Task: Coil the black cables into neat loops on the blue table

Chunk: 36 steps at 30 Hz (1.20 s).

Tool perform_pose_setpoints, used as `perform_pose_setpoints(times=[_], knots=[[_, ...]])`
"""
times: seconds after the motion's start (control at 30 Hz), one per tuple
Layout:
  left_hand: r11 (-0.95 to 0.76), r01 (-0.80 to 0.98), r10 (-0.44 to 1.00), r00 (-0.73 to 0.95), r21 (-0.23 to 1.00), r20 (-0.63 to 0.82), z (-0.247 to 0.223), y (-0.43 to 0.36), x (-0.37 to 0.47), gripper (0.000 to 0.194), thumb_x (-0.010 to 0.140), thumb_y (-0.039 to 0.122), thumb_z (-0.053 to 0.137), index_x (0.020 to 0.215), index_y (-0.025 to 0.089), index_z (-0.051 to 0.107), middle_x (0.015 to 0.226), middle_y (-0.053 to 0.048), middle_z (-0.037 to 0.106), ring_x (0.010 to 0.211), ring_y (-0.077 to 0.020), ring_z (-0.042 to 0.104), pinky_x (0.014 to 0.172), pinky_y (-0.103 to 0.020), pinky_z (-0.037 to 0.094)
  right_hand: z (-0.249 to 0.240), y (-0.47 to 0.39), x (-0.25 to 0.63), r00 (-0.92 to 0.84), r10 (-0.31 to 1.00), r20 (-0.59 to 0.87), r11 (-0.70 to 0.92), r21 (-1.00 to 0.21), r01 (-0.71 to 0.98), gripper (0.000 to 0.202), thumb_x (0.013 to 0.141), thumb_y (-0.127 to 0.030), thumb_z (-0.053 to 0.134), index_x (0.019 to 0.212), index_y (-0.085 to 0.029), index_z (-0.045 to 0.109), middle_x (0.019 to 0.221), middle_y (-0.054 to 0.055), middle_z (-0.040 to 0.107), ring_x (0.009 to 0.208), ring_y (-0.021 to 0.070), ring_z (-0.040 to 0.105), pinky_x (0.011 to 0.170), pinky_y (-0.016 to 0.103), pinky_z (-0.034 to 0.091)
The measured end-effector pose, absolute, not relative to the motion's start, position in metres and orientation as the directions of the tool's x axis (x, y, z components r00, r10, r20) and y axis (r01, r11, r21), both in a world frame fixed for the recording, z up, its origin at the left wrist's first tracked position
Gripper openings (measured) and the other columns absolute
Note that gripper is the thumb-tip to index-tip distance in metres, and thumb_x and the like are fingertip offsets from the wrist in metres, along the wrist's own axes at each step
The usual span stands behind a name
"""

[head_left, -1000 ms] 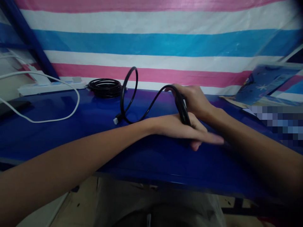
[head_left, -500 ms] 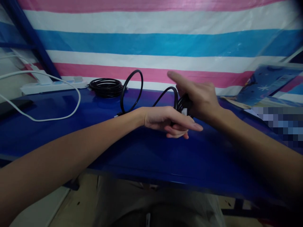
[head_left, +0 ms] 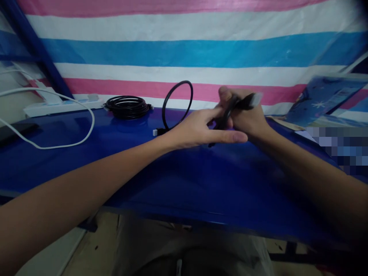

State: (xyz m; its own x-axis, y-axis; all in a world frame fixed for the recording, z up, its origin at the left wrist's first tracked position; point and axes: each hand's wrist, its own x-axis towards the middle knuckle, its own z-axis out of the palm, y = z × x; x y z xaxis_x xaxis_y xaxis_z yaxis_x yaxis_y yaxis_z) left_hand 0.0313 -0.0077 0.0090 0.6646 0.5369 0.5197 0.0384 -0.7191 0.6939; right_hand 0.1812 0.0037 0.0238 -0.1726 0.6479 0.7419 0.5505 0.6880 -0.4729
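A black cable [head_left: 227, 112] is bunched between my two hands above the table. My left hand [head_left: 197, 128] is closed around the bunch, its thumb stretched out to the right. Pressed against the same bunch from the far side is my right hand [head_left: 249, 117], with its fingers curled. One plug [head_left: 249, 101] with a pale cap sticks out over the right hand, blurred by motion. Behind my left wrist, a loop of the cable [head_left: 163, 109] stands up from the table. Its other white-capped plug [head_left: 156, 132] lies by the left forearm.
A coiled black cable [head_left: 128, 111] lies at the back of the blue table [head_left: 178, 184]. To its left are a white power strip [head_left: 63, 107], a white cord [head_left: 92, 126] and a dark flat object [head_left: 17, 132]. A blue printed package [head_left: 322, 99] stands at the right.
My left hand has turned and risen, its thumb now on the near side. The right index finger has folded in. A plug now shows over the right hand, and the cable loop has shifted right.
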Motion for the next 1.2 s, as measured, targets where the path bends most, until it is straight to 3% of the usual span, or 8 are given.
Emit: perform_pose_setpoints(times=[0.1,0.2,0.4,0.6,0.8,0.93,1.03,1.2], knots=[[-0.884,0.1,0.439,0.512,0.456,0.739,0.01,-0.002,0.03,0.085,0.057,0.063,0.071,0.128,0.025,0.044,0.132,-0.008,0.045,0.132,-0.0354,0.029,0.102,-0.045,0.029,0.028,-0.001,0.18,-0.008,0.682,0.731,0.608,-0.562,0.561,0.056,0.085,-0.059,0.043,0.048,-0.017,0.045,0.041,0.0,0.046,0.041,0.01,0.045,0.042,0.025,0.033],[-0.906,0.07,0.383,0.554,0.417,0.739,0.01,0.002,0.034,0.105,0.056,0.072,0.064,0.143,0.032,0.019,0.148,-0.005,0.025,0.139,-0.0384,0.007,0.107,-0.05,0.019,0.031,-0.005,0.18,-0.015,0.62,0.785,0.669,-0.519,0.533,0.057,0.086,-0.06,0.039,0.049,-0.017,0.043,0.043,-0.001,0.045,0.041,0.0088,0.046,0.042,0.024,0.035],[-0.611,-0.111,0.572,0.623,0.784,0.534,0.008,0.002,0.042,0.058,0.088,0.055,0.039,0.139,0.032,0.028,0.141,-0.004,0.04,0.135,-0.029,0.028,0.1,-0.043,0.034,0.033,-0.007,0.181,-0.128,0.587,0.799,0.759,-0.49,0.428,0.058,0.085,-0.064,0.035,0.047,-0.021,0.032,0.043,-0.001,0.038,0.042,0.0099,0.042,0.044,0.027,0.036],[-0.251,-0.071,0.623,0.752,0.965,0.217,-0.004,-0.003,0.04,0.045,0.081,0.026,0.061,0.124,0.017,0.049,0.104,-0.009,0.065,0.095,-0.02,0.063,0.082,-0.033,0.05,0.029,-0.024,0.167,-0.401,0.488,0.775,0.845,-0.304,0.44,0.051,0.09,-0.058,0.034,0.065,-0.02,0.055,0.081,0.007,0.064,0.074,0.0171,0.06,0.064,0.031,0.048],[0.034,-0.07,0.577,0.816,0.997,0.038,-0.007,-0.013,0.054,0.012,0.088,0.017,0.048,0.094,0.01,0.054,0.073,-0.006,0.064,0.066,-0.0148,0.065,0.07,-0.032,0.054,0.027,-0.017,0.172,-0.374,0.344,0.861,0.778,-0.038,0.627,0.04,0.094,-0.042,0.039,0.066,-0.019,0.056,0.065,0.006,0.058,0.066,0.017,0.056,0.062,0.031,0.041],[0.164,-0.095,0.681,0.731,0.982,-0.043,-0.007,-0.019,0.064,0.001,0.085,0.009,0.05,0.084,0.009,0.051,0.065,-0.003,0.062,0.06,-0.0132,0.065,0.072,-0.033,0.054,0.027,0.001,0.188,-0.367,0.341,0.865,0.707,0.021,0.707,0.036,0.092,-0.041,0.043,0.065,-0.019,0.053,0.062,0.005,0.056,0.057,0.0137,0.051,0.056,0.029,0.036],[0.223,-0.06,0.68,0.725,0.973,-0.111,-0.005,-0.023,0.064,0.004,0.081,0.004,0.054,0.079,0.008,0.052,0.063,-0.004,0.062,0.062,-0.0137,0.066,0.074,-0.031,0.054,0.026,0.013,0.198,-0.398,0.331,0.855,0.631,0.113,0.767,0.037,0.092,-0.043,0.042,0.064,-0.02,0.051,0.061,0.005,0.056,0.058,0.0144,0.05,0.057,0.029,0.034],[0.146,0.237,0.604,0.747,0.96,-0.276,0.0,-0.014,0.052,0.013,0.076,0.023,0.06,0.078,0.011,0.057,0.064,-0.005,0.064,0.055,-0.0136,0.062,0.056,-0.026,0.05,0.027,0.024,0.206,-0.431,0.333,0.839,0.571,0.185,0.8,0.033,0.089,-0.041,0.044,0.064,-0.021,0.053,0.06,0.004,0.055,0.059,0.0169,0.05,0.057,0.031,0.032]])
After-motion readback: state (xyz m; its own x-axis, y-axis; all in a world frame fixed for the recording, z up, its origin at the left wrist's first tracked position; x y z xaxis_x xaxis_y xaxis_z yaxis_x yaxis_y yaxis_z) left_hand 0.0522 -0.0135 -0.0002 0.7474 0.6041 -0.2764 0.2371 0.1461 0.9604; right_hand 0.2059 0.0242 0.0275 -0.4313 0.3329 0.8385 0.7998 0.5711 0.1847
